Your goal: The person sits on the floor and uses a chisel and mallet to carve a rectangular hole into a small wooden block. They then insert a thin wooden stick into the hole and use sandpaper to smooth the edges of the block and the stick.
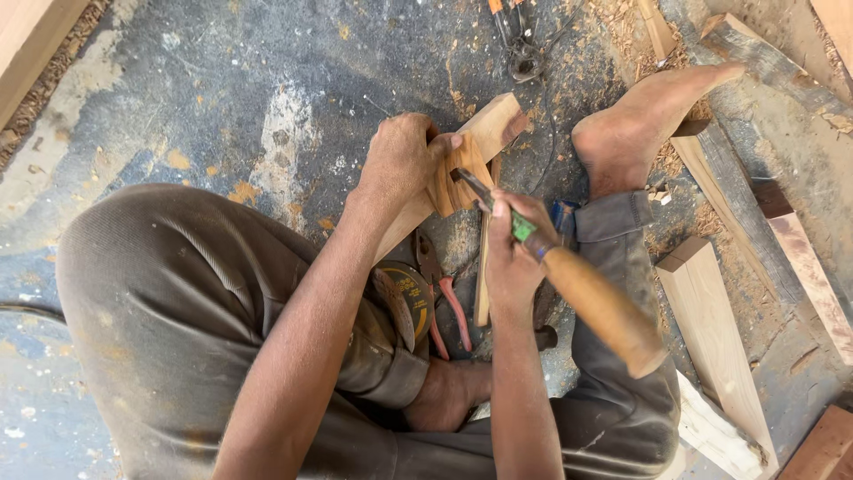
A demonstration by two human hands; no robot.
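My left hand [402, 158] grips a small brown carved wood piece [460, 182] and holds it against a pale wooden board [491, 124] that slants across the floor. My right hand [514, 253] is closed around a chisel [586, 293] with a thick round wooden handle; its metal blade tip touches the carved piece. I sit on the floor with my legs folded, my right foot [635, 124] resting beside the board.
Red-handled pliers [444, 302] and a round disc [410, 286] lie between my legs. Several wood blocks and planks [715, 329] lie at the right among sawdust. More metal tools [520, 40] lie at the top. The floor [222, 89] is stained grey concrete.
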